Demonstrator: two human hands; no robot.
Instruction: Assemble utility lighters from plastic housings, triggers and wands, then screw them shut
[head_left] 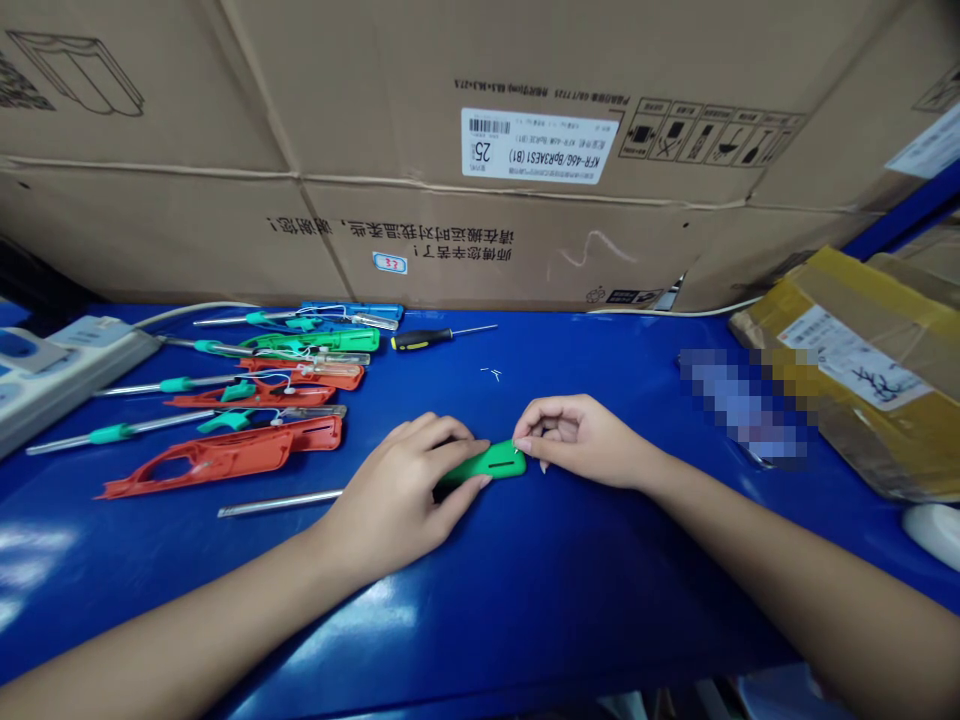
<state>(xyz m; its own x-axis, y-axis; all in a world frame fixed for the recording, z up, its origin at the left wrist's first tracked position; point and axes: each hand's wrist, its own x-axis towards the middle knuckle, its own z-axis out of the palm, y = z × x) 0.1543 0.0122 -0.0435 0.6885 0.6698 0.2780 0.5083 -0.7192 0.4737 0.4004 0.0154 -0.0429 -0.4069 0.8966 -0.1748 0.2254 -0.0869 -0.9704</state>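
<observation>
My left hand [409, 490] is closed around a green long-reach lighter [501, 462] lying on the blue table. Its metal tube [281, 502] sticks out to the left from under that hand, which hides the middle of the lighter. At the lighter's right end, my right hand [574, 440] has thumb and forefinger pinched on a tiny shiny piece that looks like a screw [517, 447]. The fingertips partly cover it. Beyond the hands lie a few thin, pale screw-like pieces [493, 373] and a black-and-yellow screwdriver [424, 339].
Several opened lighters with orange [240, 455], green [330, 340] and blue [360, 311] casings lie at the left. A white power strip [82, 360] is beside them. A large cardboard box [375, 120] stands behind; a taped carton [862, 370] sits at the right.
</observation>
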